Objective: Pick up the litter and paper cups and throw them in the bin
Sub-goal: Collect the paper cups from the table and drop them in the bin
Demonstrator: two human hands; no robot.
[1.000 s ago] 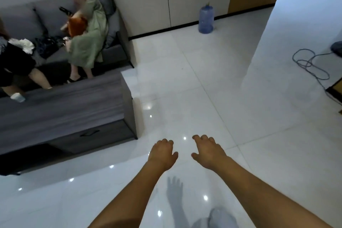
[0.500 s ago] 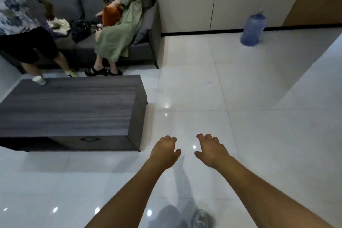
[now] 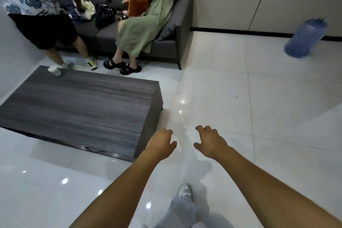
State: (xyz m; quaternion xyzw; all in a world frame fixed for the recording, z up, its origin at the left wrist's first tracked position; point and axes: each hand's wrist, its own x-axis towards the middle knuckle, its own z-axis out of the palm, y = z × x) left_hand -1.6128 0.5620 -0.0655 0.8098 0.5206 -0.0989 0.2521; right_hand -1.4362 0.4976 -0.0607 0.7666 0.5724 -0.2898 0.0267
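Both the left hand [image 3: 160, 144] and the right hand [image 3: 211, 141] reach out over the white tiled floor [image 3: 240, 107] with fingers loosely curled, holding nothing. A paper cup [image 3: 54, 70] stands well beyond the left hand, on the far corner of the grey coffee table [image 3: 83, 105].

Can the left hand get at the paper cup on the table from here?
Probably not yet. The cup stands at the table's far left corner, while the left hand hovers empty past the near right corner. The tabletop between is bare, so stepping closer should do it.
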